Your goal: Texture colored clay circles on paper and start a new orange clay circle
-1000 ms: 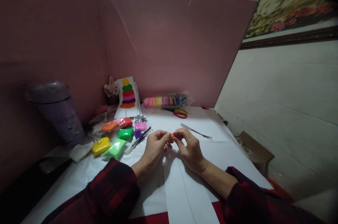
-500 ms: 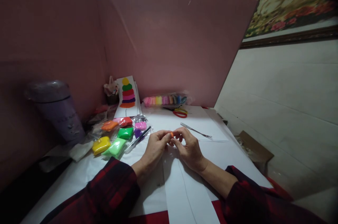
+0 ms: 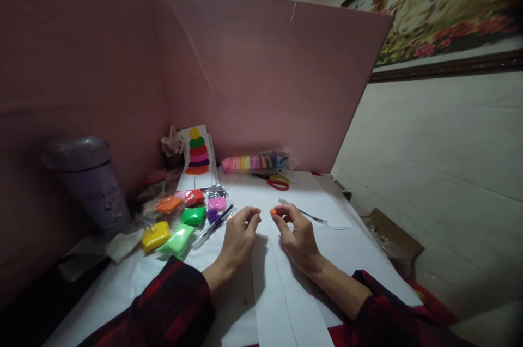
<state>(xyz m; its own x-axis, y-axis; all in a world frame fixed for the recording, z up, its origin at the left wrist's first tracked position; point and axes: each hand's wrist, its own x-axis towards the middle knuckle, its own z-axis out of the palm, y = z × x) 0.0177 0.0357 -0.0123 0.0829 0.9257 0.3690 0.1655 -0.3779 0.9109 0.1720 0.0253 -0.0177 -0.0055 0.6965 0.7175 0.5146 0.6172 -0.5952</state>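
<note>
My right hand (image 3: 296, 232) pinches a small orange clay piece (image 3: 273, 211) between thumb and fingertips, just above the white paper (image 3: 281, 287). My left hand (image 3: 240, 235) hovers a little to the left of it, fingers curled together, and I see nothing in them. Both wrists come out of red and black plaid sleeves. Bags of coloured clay (image 3: 180, 221) lie left of my left hand. A thin metal tool (image 3: 304, 212) lies just behind my right hand.
A purple lidded cup (image 3: 87, 183) stands at the left. A card with stacked coloured shapes (image 3: 196, 152) leans on the pink partition (image 3: 261, 74). A row of clay sticks (image 3: 253, 162) and red-handled scissors (image 3: 278, 181) lie at the back. A cardboard box (image 3: 394, 232) sits to the right.
My hands have come apart: the left hand let go of the orange clay piece and drew left, while the right hand kept it. The view shifted slightly.
</note>
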